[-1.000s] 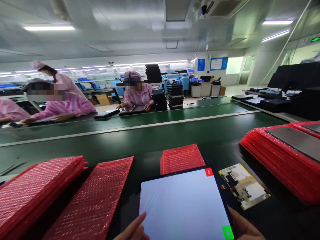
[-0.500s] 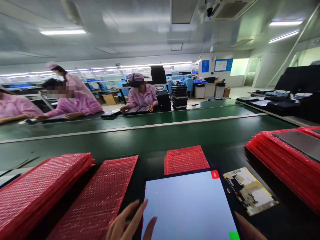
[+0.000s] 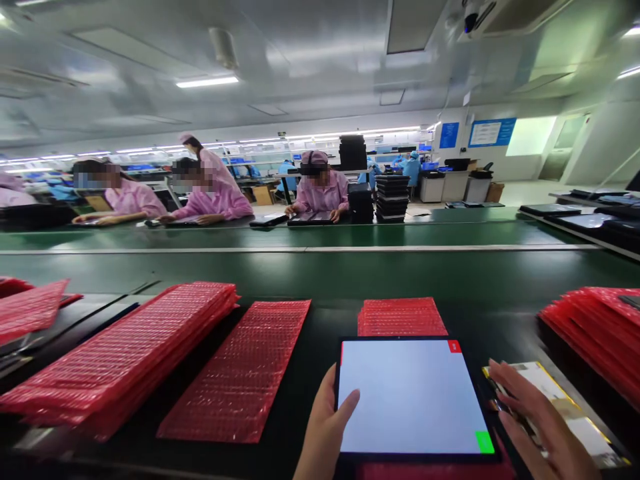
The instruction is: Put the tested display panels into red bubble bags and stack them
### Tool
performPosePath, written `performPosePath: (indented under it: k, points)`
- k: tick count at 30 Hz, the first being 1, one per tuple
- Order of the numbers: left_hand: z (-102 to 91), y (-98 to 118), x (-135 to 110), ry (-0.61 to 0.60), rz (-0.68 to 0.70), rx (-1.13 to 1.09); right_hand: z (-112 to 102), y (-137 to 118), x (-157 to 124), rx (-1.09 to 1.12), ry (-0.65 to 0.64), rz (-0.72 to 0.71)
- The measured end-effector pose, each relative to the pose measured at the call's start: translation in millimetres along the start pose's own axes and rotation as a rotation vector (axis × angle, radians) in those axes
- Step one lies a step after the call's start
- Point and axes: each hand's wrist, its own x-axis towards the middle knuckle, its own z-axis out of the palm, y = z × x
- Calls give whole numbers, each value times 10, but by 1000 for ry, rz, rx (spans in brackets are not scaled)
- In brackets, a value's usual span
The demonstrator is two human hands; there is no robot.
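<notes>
At the lower centre of the frame, a worker's left hand [image 3: 325,427] grips the left edge of a white-lit tablet [image 3: 413,397], thumb on the glass; the right hand [image 3: 543,417] hovers spread over a printed card [image 3: 575,417]. A steady edge grip should keep the screen unsmudged. Red bubble-wrap bags [image 3: 240,370] lie beyond; pink-coated workers [image 3: 320,193] line the far conveyor [image 3: 300,270].

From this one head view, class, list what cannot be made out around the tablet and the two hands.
- Left hand: wrist cut off by the bottom edge.
- Right hand: covers part of the printed card; its print is too small to read.
- Tablet: red and green corner marks too small to read.
- Bubble wrap under the tablet: mostly hidden by it.
- Co-workers' faces: blurred.
</notes>
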Motion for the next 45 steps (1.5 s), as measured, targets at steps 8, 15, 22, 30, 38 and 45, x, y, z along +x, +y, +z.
performPosePath:
  k: [8, 15, 22, 30, 38, 45]
  points:
    - [11, -168, -38, -7, -18, -43, 809, -493, 345, -453, -272, -788]
    - [-13, -178, -33, 58, 3, 13, 4, 114, 165, -338, -21, -409]
    - [79, -66, -50, 162, -18, 28, -610, 907, 512, -632, 40, -74]
    - [74, -51, -41, 151, -49, 40, -490, 1080, 378, -641, -88, -23]
    - [-24, -125, 4, 59, -42, 69, -513, 1180, 342, -569, -126, 18]
    - [36, -101, -39, 52, -72, -75, -539, 968, 350, -454, 58, 19]
